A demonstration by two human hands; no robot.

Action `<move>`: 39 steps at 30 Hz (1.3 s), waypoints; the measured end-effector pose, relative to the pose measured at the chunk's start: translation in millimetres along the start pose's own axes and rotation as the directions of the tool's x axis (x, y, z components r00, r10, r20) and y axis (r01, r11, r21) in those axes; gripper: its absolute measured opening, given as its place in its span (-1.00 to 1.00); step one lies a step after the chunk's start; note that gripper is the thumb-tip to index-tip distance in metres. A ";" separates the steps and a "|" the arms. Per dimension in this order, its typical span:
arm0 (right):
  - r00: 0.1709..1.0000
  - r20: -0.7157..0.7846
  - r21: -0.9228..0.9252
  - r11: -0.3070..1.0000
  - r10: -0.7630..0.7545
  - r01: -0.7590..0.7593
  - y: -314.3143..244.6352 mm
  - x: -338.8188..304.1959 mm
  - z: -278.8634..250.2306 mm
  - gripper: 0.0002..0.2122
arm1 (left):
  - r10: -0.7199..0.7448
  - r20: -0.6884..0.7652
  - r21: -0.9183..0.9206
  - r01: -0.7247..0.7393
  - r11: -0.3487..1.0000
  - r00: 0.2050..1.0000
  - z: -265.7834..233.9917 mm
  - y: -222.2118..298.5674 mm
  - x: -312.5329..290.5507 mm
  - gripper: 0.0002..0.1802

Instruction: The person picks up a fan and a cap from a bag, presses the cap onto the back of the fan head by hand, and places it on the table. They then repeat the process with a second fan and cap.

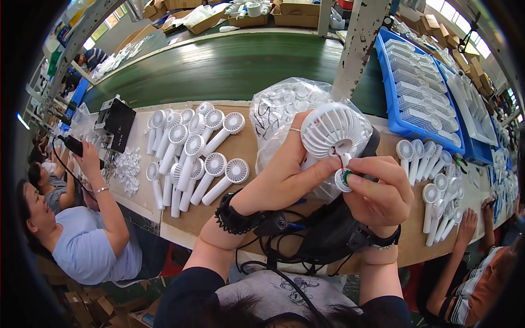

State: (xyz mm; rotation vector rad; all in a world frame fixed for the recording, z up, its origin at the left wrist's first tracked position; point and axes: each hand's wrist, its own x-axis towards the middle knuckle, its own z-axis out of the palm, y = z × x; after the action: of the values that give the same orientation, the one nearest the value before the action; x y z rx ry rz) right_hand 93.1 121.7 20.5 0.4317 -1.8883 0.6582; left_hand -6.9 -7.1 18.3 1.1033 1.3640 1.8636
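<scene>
My left hand [276,175] is closed around a white handheld fan [330,129], its round slatted grille facing up. The thumb presses near the neck of the fan. From the opening there, thin red and dark wires [338,156] run to a small round white cap [342,182]. A small green part [347,174] sits on the cap. My right hand [383,191] pinches this cap and green part between thumb and fingers, close below the fan head. Behind the fan lies a clear plastic bag [290,104] of white parts.
White handheld fans [194,147] lie grouped on the cardboard-covered table at left, and more fans [437,191] at right. Blue crates [391,104] hold white parts. Beyond runs a green conveyor belt [229,68]. A black cable [257,265] hangs before me. Co-workers sit on both sides.
</scene>
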 end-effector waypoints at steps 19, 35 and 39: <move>0.999 -0.008 -0.045 0.998 0.045 -0.045 -13.8 -2.4 -2.2 -0.82 | -0.238 0.269 -0.493 0.345 0.799 0.933 6.7 5.2 -7.7 -0.60; 0.999 -0.003 -0.048 0.998 0.032 -0.032 -13.0 -0.7 -2.3 -0.83 | -0.260 0.324 -0.490 0.396 0.776 0.910 6.9 1.9 -4.9 -0.63; 1.000 0.008 -0.022 0.999 0.025 -0.025 -12.8 -1.4 -2.3 -0.83 | -0.286 0.289 -0.492 0.398 0.774 0.914 9.2 4.4 -3.6 -0.57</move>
State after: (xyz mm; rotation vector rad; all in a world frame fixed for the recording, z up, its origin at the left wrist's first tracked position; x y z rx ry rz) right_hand 102.5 113.1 23.1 0.3978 -1.9097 0.6519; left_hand 2.9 -7.1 22.7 0.6627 0.7732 1.6570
